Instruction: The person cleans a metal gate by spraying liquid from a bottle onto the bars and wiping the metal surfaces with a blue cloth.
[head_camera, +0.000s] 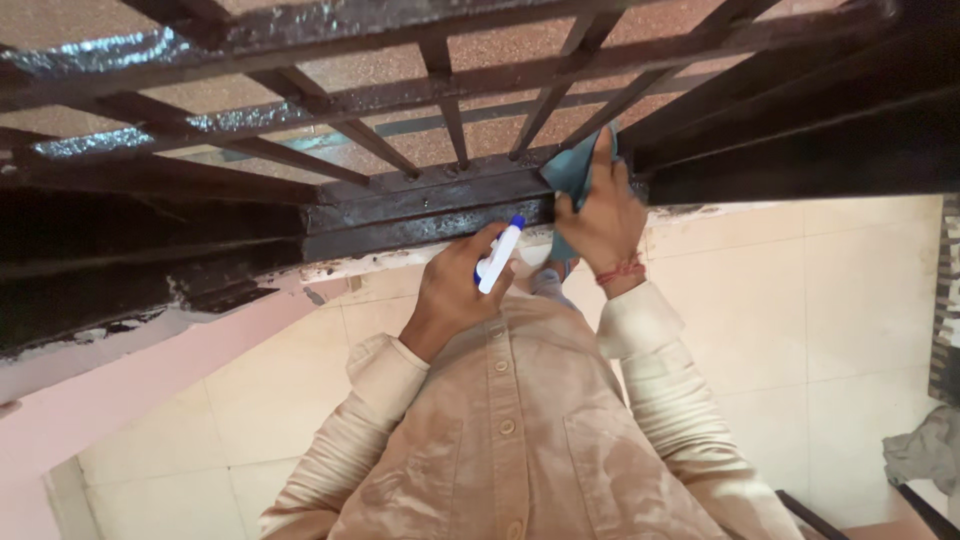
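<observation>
Near the centre of the frame the left hand (455, 290) is curled shut around a white spray bottle (498, 258) with a blue cap, its top pointing up and right toward the dark metal railing (420, 205). Just right of it, the right hand (605, 215) presses a teal cloth (572, 175) against the railing's lower bar, fingers closed on the fabric with one finger stretched upward along a bar; a red thread band (622, 272) circles that wrist. The cloth lies between palm and metal, bunched at the bar's junction. The railing's bars fan across the upper half of the frame, glossy and dark. Below, the person's beige buttoned shirt (510, 430) fills the lower centre, above a pale tiled floor (850, 330). A grey rag (930, 450) lies at the lower right edge.
</observation>
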